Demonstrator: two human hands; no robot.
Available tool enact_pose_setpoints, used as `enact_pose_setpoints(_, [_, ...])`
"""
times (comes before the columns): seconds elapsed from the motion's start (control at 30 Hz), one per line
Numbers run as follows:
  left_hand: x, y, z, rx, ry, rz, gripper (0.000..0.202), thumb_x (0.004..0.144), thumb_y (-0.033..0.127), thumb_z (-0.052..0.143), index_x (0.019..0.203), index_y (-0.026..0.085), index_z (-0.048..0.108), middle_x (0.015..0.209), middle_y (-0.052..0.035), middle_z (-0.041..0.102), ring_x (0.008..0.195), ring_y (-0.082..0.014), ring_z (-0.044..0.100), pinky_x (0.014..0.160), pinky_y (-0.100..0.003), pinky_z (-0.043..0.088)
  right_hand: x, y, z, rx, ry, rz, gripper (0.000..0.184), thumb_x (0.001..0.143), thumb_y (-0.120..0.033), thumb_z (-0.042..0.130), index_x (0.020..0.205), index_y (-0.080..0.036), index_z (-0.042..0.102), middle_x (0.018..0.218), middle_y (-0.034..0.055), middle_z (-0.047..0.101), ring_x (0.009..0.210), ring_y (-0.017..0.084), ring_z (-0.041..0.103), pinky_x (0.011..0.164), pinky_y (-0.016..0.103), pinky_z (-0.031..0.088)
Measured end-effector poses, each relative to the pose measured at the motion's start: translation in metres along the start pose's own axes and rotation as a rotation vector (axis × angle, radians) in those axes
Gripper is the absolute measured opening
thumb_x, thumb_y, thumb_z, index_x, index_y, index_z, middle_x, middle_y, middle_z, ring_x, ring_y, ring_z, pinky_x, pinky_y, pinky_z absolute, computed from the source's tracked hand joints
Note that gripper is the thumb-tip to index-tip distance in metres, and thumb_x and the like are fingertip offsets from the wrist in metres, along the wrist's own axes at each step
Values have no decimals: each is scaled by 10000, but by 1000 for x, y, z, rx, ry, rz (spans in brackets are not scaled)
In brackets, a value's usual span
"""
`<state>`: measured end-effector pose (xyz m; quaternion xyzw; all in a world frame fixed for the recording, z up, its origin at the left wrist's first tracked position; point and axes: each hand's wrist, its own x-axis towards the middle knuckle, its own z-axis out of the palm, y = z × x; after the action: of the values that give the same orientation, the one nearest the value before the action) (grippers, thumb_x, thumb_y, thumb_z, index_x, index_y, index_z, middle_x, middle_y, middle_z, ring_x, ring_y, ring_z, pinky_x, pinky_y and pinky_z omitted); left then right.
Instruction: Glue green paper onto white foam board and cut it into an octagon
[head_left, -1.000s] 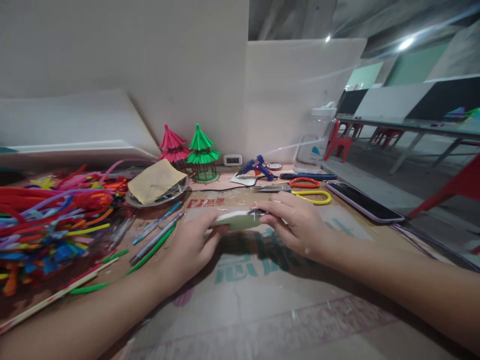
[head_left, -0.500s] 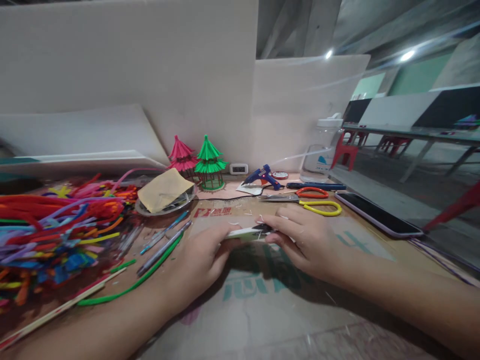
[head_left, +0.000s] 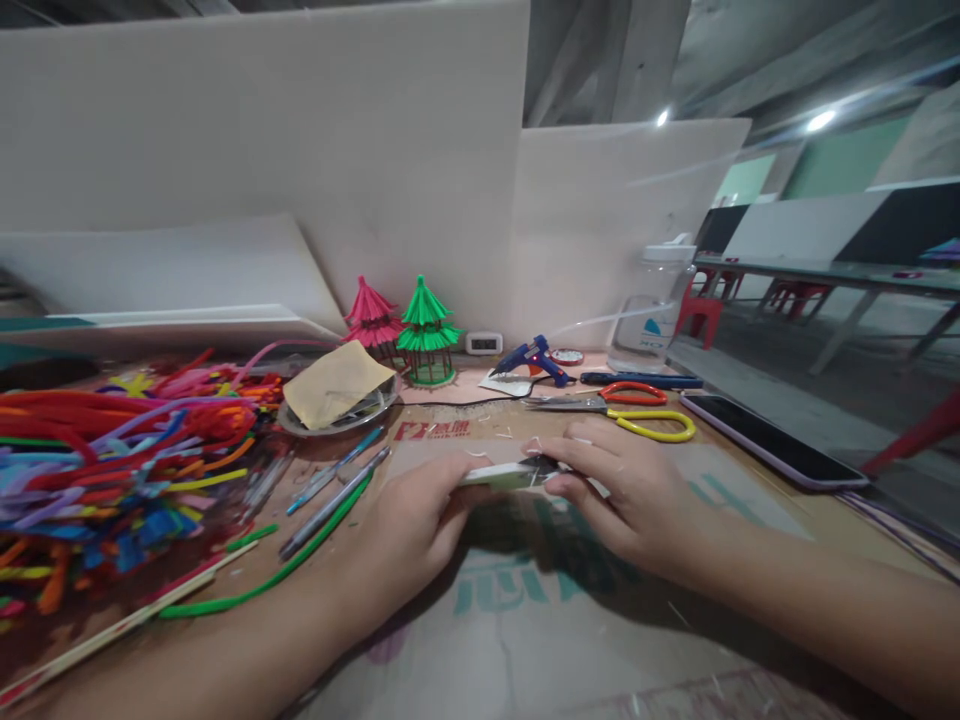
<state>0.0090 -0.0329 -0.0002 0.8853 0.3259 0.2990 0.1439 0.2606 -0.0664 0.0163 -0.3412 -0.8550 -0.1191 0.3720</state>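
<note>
Over the cardboard, my left hand (head_left: pixel 416 515) pinches one end of a small, flat, pale white-green piece (head_left: pixel 495 475) between thumb and fingers. At its other end, my right hand (head_left: pixel 634 490) has thumb and fingertips closed on a black part (head_left: pixel 541 465). Whether the black part belongs to the pale piece or is separate, I cannot tell. White thread-like scraps cling near the fingertips of both hands. Just beyond my right hand lie scissors (head_left: pixel 651 424) with one yellow and one orange handle.
Colourful pipe cleaners (head_left: pixel 127 470) heap at the left, near pens (head_left: pixel 334 505) and a dish (head_left: pixel 319 430) under yellow paper. Behind stand pink (head_left: pixel 367 310) and green (head_left: pixel 426 320) pagoda models, a blue glue gun (head_left: pixel 532 358) and a bottle (head_left: pixel 646 310). A phone (head_left: pixel 772 440) lies right.
The whole view has shifted slightly, so things appear a little further right and lower. Both hands keep nearly the same pose on the small piece.
</note>
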Motion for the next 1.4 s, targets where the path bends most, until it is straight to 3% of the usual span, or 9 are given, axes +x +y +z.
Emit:
enact_pose_setpoints(0.17, [0,4,-3,-35,-32,-22,258,963,179,491,1168,264,623,1122,-32,722,1015,-200,671,888,-313,502,2,-3,0,-35,-36,-16,266,1030,-268,443,1169,-150,636,849,73,650,752,198,568,653,317,442])
enact_pose_setpoints(0.33, [1,13,-6,-51,-26,-91,187,951,189,496,1046,237,650,969,-39,726,896,-208,669,789,-299,489,-4,3,4,41,17,41,254,1016,-239,455,1166,-215,659,805,43,654,726,187,606,624,296,464])
enact_pose_setpoints(0.47, [4,9,-1,-156,144,-230,159,952,229,494,1056,186,605,981,-77,711,888,-223,649,771,-306,481,-13,15,20,221,140,364,343,956,-405,550,1222,-209,640,1136,123,725,975,257,697,772,356,567])
enact_pose_setpoints(0.57, [5,5,3,-236,199,-294,165,937,278,543,1054,178,602,972,-71,703,871,-216,635,770,-302,484,-14,21,33,362,46,608,424,862,-500,629,1147,-190,683,1056,123,755,889,283,719,730,374,592])
enact_pose_setpoints(0.63, [6,6,4,-277,191,-290,170,915,280,574,1036,169,620,941,-66,702,838,-207,631,757,-295,491,-12,22,37,412,-12,666,361,844,-507,619,1002,-198,720,928,99,766,807,282,713,683,372,587])
enact_pose_setpoints(0.83, [12,6,1,-572,100,-391,332,811,294,693,1103,138,673,984,-75,715,843,-205,653,722,-285,528,-6,15,36,491,50,721,303,800,-511,638,745,-215,672,670,36,683,628,227,643,561,316,539])
enact_pose_setpoints(0.97, [17,-1,4,-707,62,-436,390,829,345,677,1142,114,656,962,-82,703,794,-185,640,665,-271,515,-6,13,37,549,57,726,263,820,-470,628,795,-216,689,700,26,690,637,210,645,570,299,535])
enact_pose_setpoints(1.13, [15,-5,8,-651,81,-419,291,859,350,644,1040,125,678,889,-55,670,750,-165,599,639,-255,503,-10,17,41,530,8,701,290,856,-472,598,850,-199,692,773,35,708,704,215,664,617,301,538])
enact_pose_setpoints(1.4, [11,-4,9,-625,135,-394,311,916,416,574,1087,158,602,973,-66,639,792,-186,625,630,-279,559,-12,15,40,501,-46,662,411,923,-548,517,971,-187,707,956,100,749,885,261,684,778,366,543])
